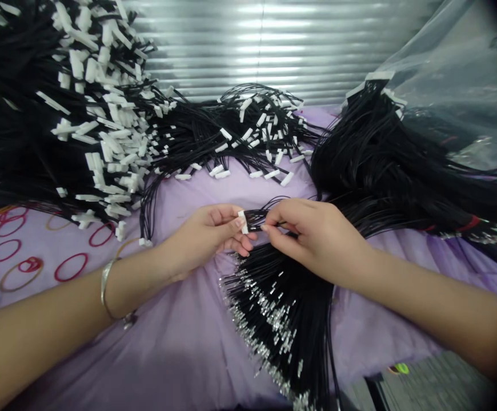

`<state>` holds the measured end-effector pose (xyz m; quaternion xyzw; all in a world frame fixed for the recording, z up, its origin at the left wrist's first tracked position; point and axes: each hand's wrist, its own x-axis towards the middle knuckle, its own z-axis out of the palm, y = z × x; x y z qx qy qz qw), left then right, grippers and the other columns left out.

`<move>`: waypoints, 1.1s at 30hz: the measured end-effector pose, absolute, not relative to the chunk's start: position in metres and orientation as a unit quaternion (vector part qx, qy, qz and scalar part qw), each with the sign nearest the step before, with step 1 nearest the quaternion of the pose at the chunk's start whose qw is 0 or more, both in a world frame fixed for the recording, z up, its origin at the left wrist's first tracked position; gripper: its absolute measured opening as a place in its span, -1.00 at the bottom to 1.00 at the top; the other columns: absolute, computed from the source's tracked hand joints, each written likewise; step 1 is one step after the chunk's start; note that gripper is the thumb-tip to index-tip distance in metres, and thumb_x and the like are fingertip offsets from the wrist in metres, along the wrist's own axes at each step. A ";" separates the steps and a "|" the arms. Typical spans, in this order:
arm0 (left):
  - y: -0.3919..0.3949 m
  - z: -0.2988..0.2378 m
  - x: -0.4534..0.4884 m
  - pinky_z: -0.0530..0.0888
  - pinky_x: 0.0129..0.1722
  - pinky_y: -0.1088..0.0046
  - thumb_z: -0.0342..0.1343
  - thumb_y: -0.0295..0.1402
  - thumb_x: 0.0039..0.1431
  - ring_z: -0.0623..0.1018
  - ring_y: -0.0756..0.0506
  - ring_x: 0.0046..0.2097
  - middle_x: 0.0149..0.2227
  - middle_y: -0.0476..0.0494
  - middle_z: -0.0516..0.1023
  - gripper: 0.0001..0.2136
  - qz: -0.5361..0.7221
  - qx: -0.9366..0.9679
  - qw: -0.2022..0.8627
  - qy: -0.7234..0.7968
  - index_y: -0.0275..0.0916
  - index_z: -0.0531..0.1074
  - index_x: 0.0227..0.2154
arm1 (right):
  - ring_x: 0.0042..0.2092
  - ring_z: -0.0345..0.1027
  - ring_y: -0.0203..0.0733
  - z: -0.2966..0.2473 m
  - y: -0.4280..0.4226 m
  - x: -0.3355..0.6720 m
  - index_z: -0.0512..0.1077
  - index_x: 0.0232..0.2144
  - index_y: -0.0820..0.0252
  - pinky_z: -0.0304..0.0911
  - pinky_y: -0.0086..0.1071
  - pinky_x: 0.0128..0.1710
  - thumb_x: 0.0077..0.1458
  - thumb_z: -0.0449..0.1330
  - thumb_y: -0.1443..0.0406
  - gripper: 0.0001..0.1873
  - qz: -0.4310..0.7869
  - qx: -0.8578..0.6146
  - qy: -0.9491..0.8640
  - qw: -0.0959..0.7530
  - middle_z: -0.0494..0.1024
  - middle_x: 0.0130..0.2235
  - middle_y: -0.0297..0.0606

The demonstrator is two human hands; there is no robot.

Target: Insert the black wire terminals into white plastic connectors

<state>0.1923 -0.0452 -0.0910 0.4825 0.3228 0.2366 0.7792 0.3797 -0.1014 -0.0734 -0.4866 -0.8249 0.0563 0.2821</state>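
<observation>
Between thumb and fingers my left hand (218,231) holds a white plastic connector (243,221), upright, with several black wires (255,218) running out of it to the right. Thumb and forefinger of my right hand (312,234) are pinched together at those wires, just right of the connector. Whether a single wire end sits in that pinch is hidden by the fingers. Below both hands a fanned bundle of loose black wires (308,297) with bare silver terminals (269,314) lies on the purple cloth (180,348).
A large heap of black wires with white connectors (111,137) rises at the left, with a smaller pile (248,125) at the back. Another thick wire bundle (372,148) lies right, near clear plastic sheeting (454,74). Rubber bands (71,267) lie at the left. Behind stands a ridged metallic surface (257,45).
</observation>
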 end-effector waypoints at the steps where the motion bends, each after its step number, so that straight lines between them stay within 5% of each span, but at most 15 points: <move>1: -0.045 -0.092 0.192 0.48 -0.42 0.62 0.17 -0.43 0.13 0.52 0.09 -0.47 -0.45 -0.08 0.54 -0.89 0.236 0.485 0.778 0.322 -0.39 0.39 -0.40 | -0.44 0.28 -0.37 -0.076 -0.101 0.379 0.43 -0.40 0.32 0.14 -0.48 -0.44 0.11 0.14 0.38 -0.90 0.051 -0.489 -0.826 0.276 0.47 -0.44 -0.30; 23: -0.043 -0.092 0.194 0.51 -0.44 0.59 0.23 -0.40 0.08 0.53 0.06 -0.48 -0.51 -0.08 0.53 -0.85 0.220 0.493 0.780 0.318 -0.38 0.40 -0.43 | -0.31 0.33 -0.19 -0.086 -0.100 0.370 0.44 -0.36 0.35 0.22 -0.33 -0.33 0.21 0.04 0.36 -0.79 -0.012 -0.501 -0.836 0.224 0.47 -0.37 -0.19; 28: -0.044 -0.090 0.194 0.38 -0.48 0.69 0.19 -0.42 0.13 0.43 0.13 -0.51 -0.55 -0.01 0.45 -0.86 0.286 0.453 0.780 0.325 -0.35 0.38 -0.47 | -0.22 0.24 -0.16 -0.070 -0.111 0.372 0.47 -0.30 0.32 0.21 -0.28 -0.22 0.23 -0.01 0.36 -0.75 -0.096 -0.479 -0.825 0.283 0.40 -0.25 -0.09; 33: -0.045 -0.092 0.194 0.35 -0.44 0.66 0.16 -0.45 0.14 0.39 0.12 -0.49 -0.55 -0.01 0.43 -0.85 0.306 0.445 0.776 0.327 -0.33 0.37 -0.51 | -0.28 0.26 -0.22 -0.081 -0.108 0.379 0.48 -0.40 0.25 0.21 -0.32 -0.28 0.20 0.09 0.36 -0.81 0.056 -0.403 -0.894 0.188 0.42 -0.33 -0.22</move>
